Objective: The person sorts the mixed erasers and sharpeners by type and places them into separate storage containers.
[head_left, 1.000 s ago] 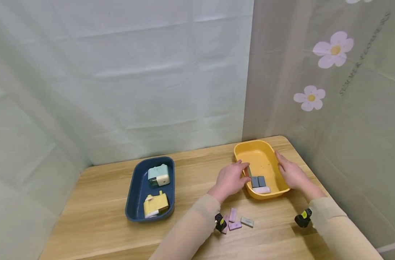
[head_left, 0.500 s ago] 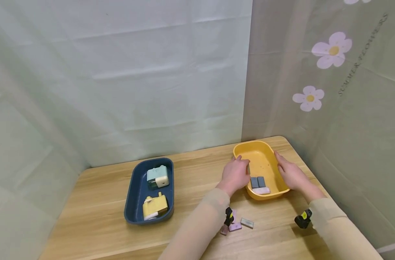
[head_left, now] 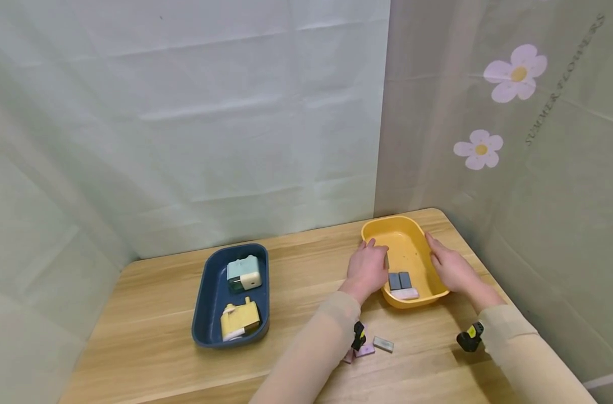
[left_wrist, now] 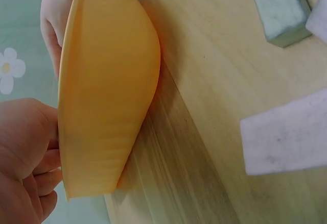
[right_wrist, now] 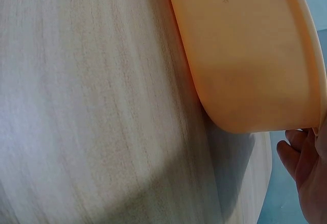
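Note:
In the head view my left hand [head_left: 368, 266] reaches over the left rim of a yellow bin [head_left: 404, 241], its fingers curled inside. A sliver of a greenish block [head_left: 386, 261] shows at its fingertips; the hand covers the rest. My right hand [head_left: 452, 266] holds the right rim, thumb over the edge. Two blue-grey blocks [head_left: 399, 280] lie side by side in the bin, with a pale lilac block [head_left: 405, 293] along its near end. On the table below my left wrist are a grey-green block [left_wrist: 281, 9], a lilac block [left_wrist: 286, 134] and a mauve block [head_left: 349, 357].
A navy bin [head_left: 198, 320] stands to the left, holding a light blue and white boxy piece [head_left: 244, 273] and a yellow boxy piece [head_left: 239, 320]. Hanging cloth [head_left: 266, 140] backs the wooden table [head_left: 306, 264] and closes off its right side.
My left hand has shifted slightly right and turned, so it now covers most of the greenish block and hides a reddish patch beside it. My right hand keeps its place.

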Demonstrator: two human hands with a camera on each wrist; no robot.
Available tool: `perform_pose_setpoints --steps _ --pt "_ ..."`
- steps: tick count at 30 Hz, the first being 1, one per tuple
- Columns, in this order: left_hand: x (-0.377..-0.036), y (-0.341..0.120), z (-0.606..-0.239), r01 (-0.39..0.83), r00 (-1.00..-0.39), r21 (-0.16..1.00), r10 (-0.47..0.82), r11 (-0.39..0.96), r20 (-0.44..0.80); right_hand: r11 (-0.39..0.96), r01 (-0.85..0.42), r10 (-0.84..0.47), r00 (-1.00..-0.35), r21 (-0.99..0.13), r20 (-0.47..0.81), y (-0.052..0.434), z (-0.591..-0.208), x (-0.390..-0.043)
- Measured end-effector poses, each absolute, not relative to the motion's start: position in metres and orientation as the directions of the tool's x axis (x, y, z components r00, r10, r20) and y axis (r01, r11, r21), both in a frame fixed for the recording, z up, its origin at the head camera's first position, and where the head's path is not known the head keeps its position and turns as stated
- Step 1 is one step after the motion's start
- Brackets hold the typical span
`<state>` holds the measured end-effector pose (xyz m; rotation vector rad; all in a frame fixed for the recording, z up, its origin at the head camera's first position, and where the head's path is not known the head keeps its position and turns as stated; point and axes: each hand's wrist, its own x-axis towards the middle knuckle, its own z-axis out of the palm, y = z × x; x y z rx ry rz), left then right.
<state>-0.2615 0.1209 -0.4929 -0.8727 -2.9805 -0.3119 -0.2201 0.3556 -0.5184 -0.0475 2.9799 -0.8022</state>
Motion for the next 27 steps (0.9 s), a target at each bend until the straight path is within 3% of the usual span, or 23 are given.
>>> perform_pose_setpoints --steps 15,27 --pt "-0.262 0.128 -0.494 0.503 -0.863 0.167 0.505 0.848 0.034 0.868 -0.015 -0.045 -0.998 -0.496 -0.048 0.356 -0.518 -0.221" --pt "-0.264 0.135 -0.495 0.504 -0.863 0.022 0.505 0.863 -0.016 0.873 -0.031 -0.049 -0.998 -0.487 -0.025 0.356 -0.516 -0.220"
